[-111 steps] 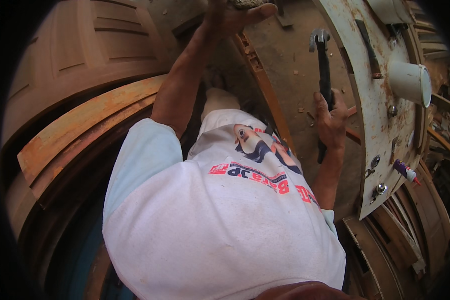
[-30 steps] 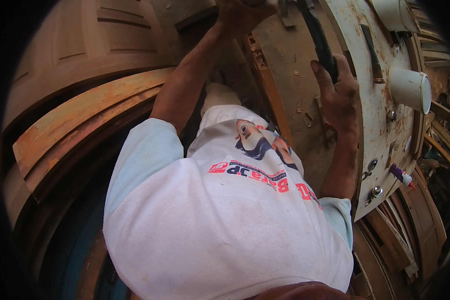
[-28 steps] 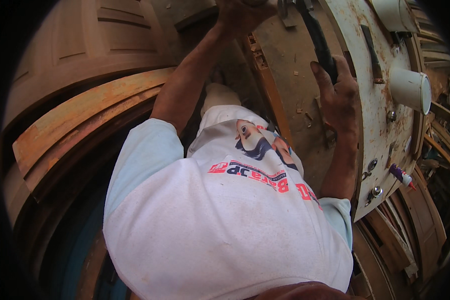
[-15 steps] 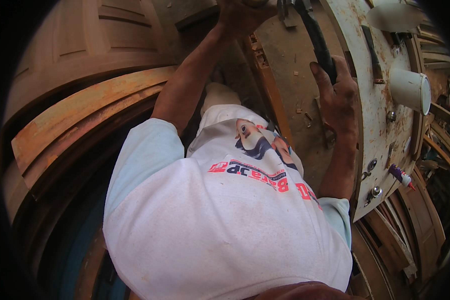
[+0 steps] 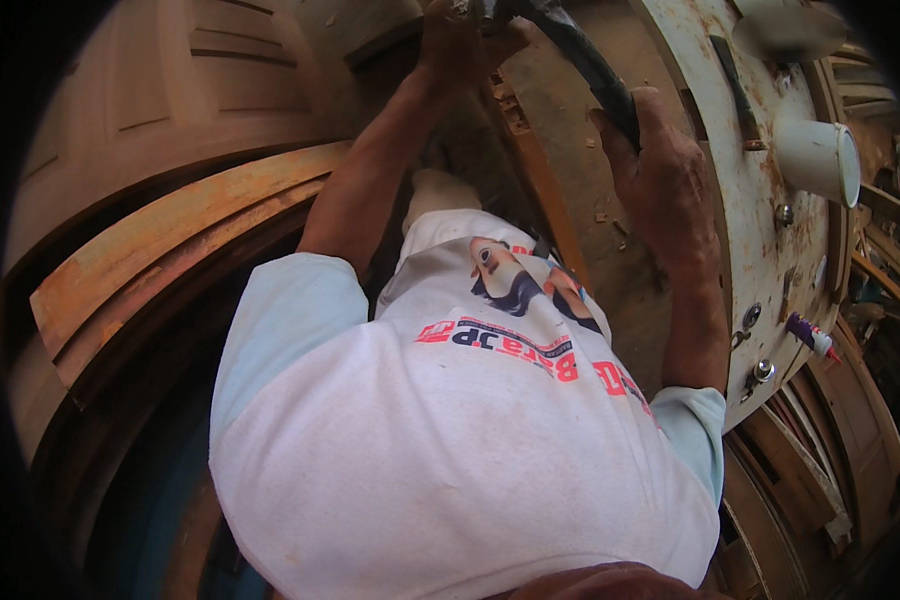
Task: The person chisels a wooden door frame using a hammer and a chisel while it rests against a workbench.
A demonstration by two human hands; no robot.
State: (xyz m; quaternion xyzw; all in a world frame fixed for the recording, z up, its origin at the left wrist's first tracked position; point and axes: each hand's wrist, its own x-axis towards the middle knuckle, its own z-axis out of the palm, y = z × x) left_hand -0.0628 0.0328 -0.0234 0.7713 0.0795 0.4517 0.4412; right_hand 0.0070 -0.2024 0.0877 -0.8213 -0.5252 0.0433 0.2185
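My right hand (image 5: 665, 170) is closed round the black handle of a hammer (image 5: 590, 70), which slants up and to the left. The hammer's head, partly cut off by the upper edge, is right beside my left hand (image 5: 460, 45). That hand is closed, its thumb pointing right. A small pale end shows at the top of its fist, but what it holds is mostly out of the picture. Below and right of the left hand runs an orange-brown wooden bar (image 5: 540, 170) with notches cut near its far end.
At right stands a stained white bench (image 5: 760, 260) bearing a chisel-like tool (image 5: 738, 95), a white tub (image 5: 815, 160) on its side, metal knobs (image 5: 763, 370) and a purple-and-white bottle (image 5: 812, 336). Panelled wood (image 5: 150, 90) and curved boards (image 5: 170, 245) lie at left. Wood chips dot the floor (image 5: 610, 240).
The hammer has swung left, its head now against or just beside my left hand. My right hand has shifted slightly left and down; the left has moved a little left.
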